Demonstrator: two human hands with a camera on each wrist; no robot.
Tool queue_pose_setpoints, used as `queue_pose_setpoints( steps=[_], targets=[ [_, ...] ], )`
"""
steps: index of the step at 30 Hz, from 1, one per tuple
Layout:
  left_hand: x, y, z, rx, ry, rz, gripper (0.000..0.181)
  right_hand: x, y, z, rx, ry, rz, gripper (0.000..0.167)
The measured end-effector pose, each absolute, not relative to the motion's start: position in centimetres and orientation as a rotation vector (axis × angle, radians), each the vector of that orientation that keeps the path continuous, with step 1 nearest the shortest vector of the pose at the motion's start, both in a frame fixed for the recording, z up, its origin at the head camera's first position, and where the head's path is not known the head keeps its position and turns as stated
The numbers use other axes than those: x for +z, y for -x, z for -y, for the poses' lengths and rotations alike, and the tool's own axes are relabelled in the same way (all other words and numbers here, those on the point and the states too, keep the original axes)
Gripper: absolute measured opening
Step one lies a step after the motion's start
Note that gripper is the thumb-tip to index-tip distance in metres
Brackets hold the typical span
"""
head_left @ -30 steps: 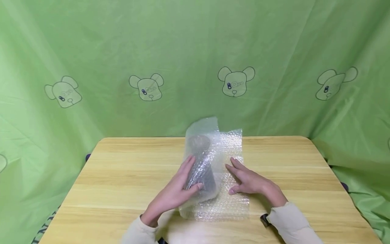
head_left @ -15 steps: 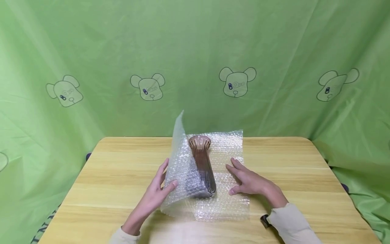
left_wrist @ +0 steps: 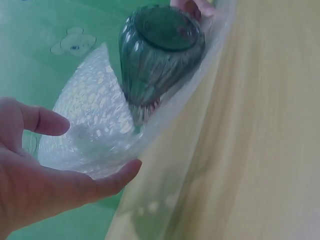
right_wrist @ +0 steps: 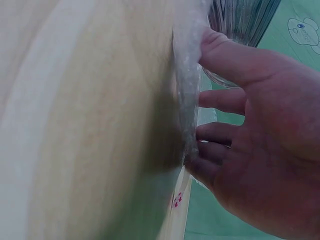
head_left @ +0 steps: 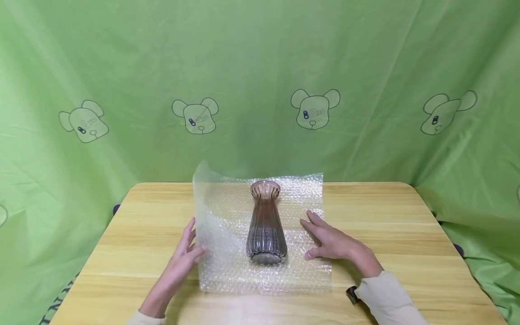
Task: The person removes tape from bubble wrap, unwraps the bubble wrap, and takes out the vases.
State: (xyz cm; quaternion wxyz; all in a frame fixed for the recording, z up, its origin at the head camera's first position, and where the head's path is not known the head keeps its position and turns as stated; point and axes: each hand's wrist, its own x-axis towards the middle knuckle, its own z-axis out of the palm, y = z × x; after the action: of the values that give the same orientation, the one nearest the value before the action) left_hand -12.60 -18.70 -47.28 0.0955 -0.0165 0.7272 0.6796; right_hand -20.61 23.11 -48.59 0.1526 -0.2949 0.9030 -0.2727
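A ribbed glass vase (head_left: 266, 225), pinkish at its flared mouth and dark grey toward the base, lies on its side on a sheet of bubble wrap (head_left: 227, 262). Its mouth points to the far side of the table. At the sheet's raised left edge is my left hand (head_left: 178, 262); the left wrist view shows the thumb and a finger spread apart near the wrap. My right hand (head_left: 335, 243) rests its fingertips on the right part of the sheet, beside the vase. In the right wrist view, those fingers (right_wrist: 220, 102) are extended against the wrap.
The wooden table (head_left: 406, 234) extends to both sides of the sheet. A green curtain (head_left: 252, 81) with bear-head drawings hangs behind and around it. The wrap's far left corner (head_left: 201, 171) stands up off the table. A black device (head_left: 352, 294) sits by the right cuff.
The left flap of bubble wrap, which covered the vase, has swung over to the left with my left hand. The vase is now uncovered. My right hand has stayed in place.
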Motion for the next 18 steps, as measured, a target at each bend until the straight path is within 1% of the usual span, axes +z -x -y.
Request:
queue_pose_setpoints(
  steps=[11, 14, 18],
  targets=[
    [-48.2, 12.5, 21.9, 2.071, 0.142, -2.054, 0.08, -48.8, 20.5, -23.2, -0.784, 0.847, -2.587, 0.1],
    [-47.6, 12.6, 23.0, 2.086, 0.129, -2.062, 0.075, -48.9, 20.6, -23.2, -0.779, 0.847, -2.588, 0.101],
    [-45.6, 12.9, 25.2, 2.051, 0.115, -2.146, 0.067, -48.9, 20.6, -23.2, -0.774, 0.845, -2.588, 0.101]
  ],
)
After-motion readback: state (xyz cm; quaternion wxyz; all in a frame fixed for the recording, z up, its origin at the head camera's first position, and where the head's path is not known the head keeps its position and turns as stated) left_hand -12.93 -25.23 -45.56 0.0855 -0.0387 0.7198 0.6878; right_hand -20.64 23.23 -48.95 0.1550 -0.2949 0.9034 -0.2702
